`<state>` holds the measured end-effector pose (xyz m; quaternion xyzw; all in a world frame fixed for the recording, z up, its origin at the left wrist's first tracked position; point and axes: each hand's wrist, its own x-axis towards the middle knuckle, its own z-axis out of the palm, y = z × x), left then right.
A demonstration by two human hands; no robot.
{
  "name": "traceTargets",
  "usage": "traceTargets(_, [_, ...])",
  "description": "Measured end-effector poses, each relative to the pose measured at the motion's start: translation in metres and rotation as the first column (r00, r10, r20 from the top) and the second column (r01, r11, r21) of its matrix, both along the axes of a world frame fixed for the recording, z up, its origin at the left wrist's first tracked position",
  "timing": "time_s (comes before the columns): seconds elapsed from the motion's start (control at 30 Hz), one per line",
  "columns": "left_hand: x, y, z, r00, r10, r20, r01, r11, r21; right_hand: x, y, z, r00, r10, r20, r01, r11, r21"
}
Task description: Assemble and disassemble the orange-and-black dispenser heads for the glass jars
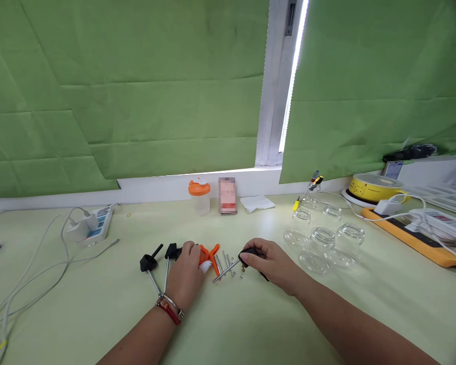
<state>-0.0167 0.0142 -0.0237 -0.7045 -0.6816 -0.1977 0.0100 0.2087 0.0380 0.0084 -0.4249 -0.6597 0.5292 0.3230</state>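
My right hand (269, 261) is closed on the black head of a tool with a metal rod (226, 271) that slants down to the left. My left hand (189, 266) has its fingers bent down beside an orange plastic clamp (214, 256); what its fingertips hold is hidden. Between my hands lie several silver screws (228, 261) and small brass-coloured bits. Left of my left hand, a black-headed metal rod (148, 263) rests on the table, with a second black-headed rod (171, 252) beside it.
Several clear glass jars (323, 238) stand at the right, near an orange power strip (414, 243). At the back are an orange-lidded cup (199, 195), a pink box (227, 195) and a white tissue (257, 203). White cables (64, 253) and a white power strip (101, 225) lie left.
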Motion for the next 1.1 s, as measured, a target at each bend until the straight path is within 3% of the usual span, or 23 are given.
traceTargets(0.17, [0.003,-0.003,0.001,0.999,-0.042,-0.013,0.040,0.995,-0.093,0.000,0.000,-0.004,0.999,0.009,0.033,-0.010,1.000,0.028])
traceTargets(0.27, [0.005,-0.008,0.005,0.997,-0.079,-0.011,0.078,0.996,-0.051,0.000,0.002,-0.007,0.999,0.012,0.050,-0.014,0.999,0.048])
traceTargets(0.33, [0.008,-0.014,0.008,0.985,-0.171,0.023,0.171,0.985,0.005,-0.001,0.001,-0.010,0.998,0.023,0.054,-0.026,0.998,0.053])
traceTargets(0.43, [0.013,-0.027,0.011,0.926,-0.367,0.092,0.364,0.930,0.046,-0.007,-0.005,-0.014,0.996,0.089,0.024,-0.089,0.996,0.019])
traceTargets(0.53, [0.019,-0.040,0.010,0.822,-0.546,0.162,0.548,0.836,0.031,-0.017,-0.017,-0.019,0.962,0.259,-0.084,-0.262,0.965,-0.020])
traceTargets(0.63, [0.022,-0.047,0.010,0.753,-0.618,0.226,0.632,0.775,0.013,-0.024,-0.028,-0.024,0.912,0.373,-0.172,-0.385,0.922,-0.042])
traceTargets(0.7, [0.020,-0.046,0.012,0.763,-0.605,0.227,0.618,0.786,0.016,-0.026,-0.030,-0.027,0.916,0.365,-0.170,-0.382,0.921,-0.079])
traceTargets(0.8, [0.010,-0.036,0.016,0.837,-0.503,0.214,0.495,0.864,0.094,-0.026,-0.029,-0.031,0.940,0.323,-0.109,-0.334,0.935,-0.119])
traceTargets(0.9, [-0.017,-0.018,0.023,0.948,-0.226,0.225,0.154,0.943,0.296,-0.024,-0.029,-0.033,0.951,0.310,-0.012,-0.310,0.946,-0.094])
traceTargets(1.0, [-0.063,0.000,0.028,0.962,0.171,0.214,-0.251,0.863,0.439,-0.022,-0.032,-0.034,0.927,0.363,0.095,-0.362,0.932,-0.019])
traceTargets(1.1, [-0.117,0.010,0.027,0.829,0.518,0.212,-0.559,0.744,0.367,-0.019,-0.036,-0.032,0.887,0.414,0.206,-0.434,0.899,0.061])
